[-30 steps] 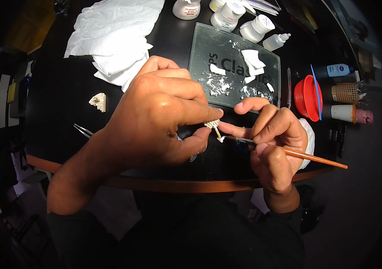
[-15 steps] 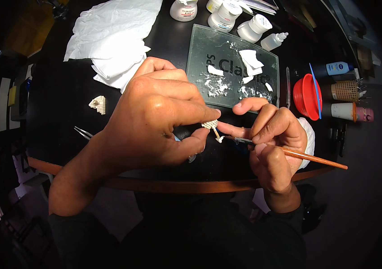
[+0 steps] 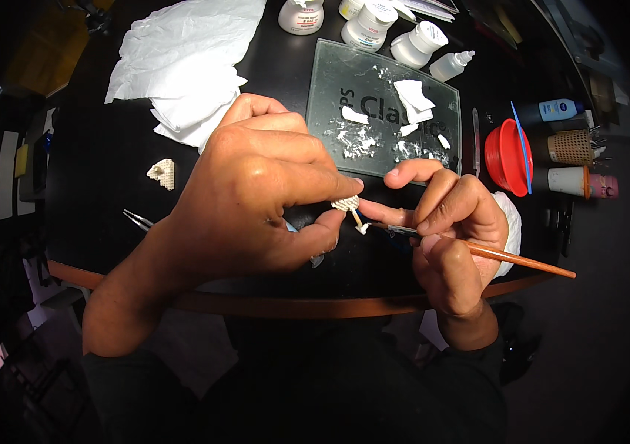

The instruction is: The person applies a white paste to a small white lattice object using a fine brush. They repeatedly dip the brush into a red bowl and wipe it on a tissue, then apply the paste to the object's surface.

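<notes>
My left hand point(image 3: 252, 177) pinches a small cream, ridged ceramic block point(image 3: 345, 203) between thumb and forefinger. A thin peg slants down from the block, and a tiny white tooth-like piece point(image 3: 362, 229) sits on its end. My right hand point(image 3: 456, 229) is closed round a fine brush point(image 3: 526, 263) with an orange-brown wooden handle. The brush tip is at or just beside the white piece; contact is too small to tell. One right finger stretches to the block's side. A second cream ridged block point(image 3: 162, 174) lies on the table, left of my left hand.
Beyond my hands lies a glass slab point(image 3: 322, 78) with white powder and scraps. White tissues point(image 3: 182, 55) lie far left, tweezers point(image 3: 137, 219) by my left wrist. White jars point(image 3: 365, 33) and a dropper bottle point(image 3: 450, 66) stand behind; a red bowl point(image 3: 504, 159) with a blue stick is right.
Both hands hold nearly the same pose. The brush has shifted very slightly; the view itself has moved a little.
</notes>
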### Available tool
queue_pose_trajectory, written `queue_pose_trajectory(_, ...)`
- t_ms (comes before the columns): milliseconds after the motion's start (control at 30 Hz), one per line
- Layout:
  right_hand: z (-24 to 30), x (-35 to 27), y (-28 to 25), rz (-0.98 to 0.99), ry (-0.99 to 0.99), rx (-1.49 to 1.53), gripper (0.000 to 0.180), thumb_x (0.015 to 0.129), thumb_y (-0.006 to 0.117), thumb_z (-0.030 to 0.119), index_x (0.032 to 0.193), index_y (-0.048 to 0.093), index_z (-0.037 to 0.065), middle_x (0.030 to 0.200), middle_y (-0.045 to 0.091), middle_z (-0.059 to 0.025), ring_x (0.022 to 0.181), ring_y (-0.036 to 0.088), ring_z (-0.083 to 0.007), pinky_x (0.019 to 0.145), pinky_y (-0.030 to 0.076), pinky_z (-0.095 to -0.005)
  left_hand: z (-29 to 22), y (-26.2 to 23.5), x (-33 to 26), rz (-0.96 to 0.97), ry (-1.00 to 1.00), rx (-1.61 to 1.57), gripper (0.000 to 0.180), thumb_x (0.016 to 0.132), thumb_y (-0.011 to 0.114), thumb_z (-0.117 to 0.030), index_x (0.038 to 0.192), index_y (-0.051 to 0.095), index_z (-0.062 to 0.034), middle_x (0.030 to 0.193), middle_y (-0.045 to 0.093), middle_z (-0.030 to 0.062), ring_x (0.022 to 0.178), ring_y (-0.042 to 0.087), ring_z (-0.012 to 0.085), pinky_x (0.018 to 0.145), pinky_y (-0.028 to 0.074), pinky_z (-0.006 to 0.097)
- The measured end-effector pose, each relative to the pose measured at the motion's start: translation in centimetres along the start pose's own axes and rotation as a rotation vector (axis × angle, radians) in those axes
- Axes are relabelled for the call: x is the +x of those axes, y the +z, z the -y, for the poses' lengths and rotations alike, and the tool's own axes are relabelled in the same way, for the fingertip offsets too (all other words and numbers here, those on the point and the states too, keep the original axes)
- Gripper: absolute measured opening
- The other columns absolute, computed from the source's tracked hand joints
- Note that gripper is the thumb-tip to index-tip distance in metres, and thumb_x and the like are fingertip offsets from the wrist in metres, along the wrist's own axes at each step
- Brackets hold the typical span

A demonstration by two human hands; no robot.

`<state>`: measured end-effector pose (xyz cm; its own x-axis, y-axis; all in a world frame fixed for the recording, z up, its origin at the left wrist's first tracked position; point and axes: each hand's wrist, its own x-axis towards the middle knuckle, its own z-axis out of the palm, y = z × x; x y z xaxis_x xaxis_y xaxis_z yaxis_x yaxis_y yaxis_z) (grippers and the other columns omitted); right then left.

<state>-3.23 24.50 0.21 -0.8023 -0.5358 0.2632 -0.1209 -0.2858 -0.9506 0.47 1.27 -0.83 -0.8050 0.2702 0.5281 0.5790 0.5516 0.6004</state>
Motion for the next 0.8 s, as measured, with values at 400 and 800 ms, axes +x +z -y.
queue_pose_trajectory(400, 0.3, -0.4, 0.3, -0.114, -0.074, 0.042, 0.007, 0.085, 0.051, -0.005, 0.09, 0.056, -0.004, 0.081, 0.058, -0.0131, 0.105, 0.06, -0.0304, 0.095, 0.06, -0.0523, 0.3, 0.1, 0.2, -0.038, -0.249, -0.308, 0.03, 0.065, 0.089, -0.006, 0.093, 0.081, -0.0033, 0.071, 0.071, 0.0054, 0.067, 0.064, 0.0167, 0.071, 0.047, 0.03)
queue_pose_trajectory(800, 0.0, 0.0, -0.4, -0.07, -0.486, -0.352, 0.013, 0.081, 0.069, -0.006, 0.092, 0.064, 0.001, 0.083, 0.068, -0.0121, 0.097, 0.069, -0.0332, 0.094, 0.053, -0.0477, -0.7, -0.1, 0.7, 0.043, -0.466, -0.675, 0.029, 0.079, 0.086, 0.001, 0.106, 0.075, 0.0061, 0.098, 0.076, 0.0134, 0.086, 0.068, 0.0126, 0.081, 0.055, 0.027)
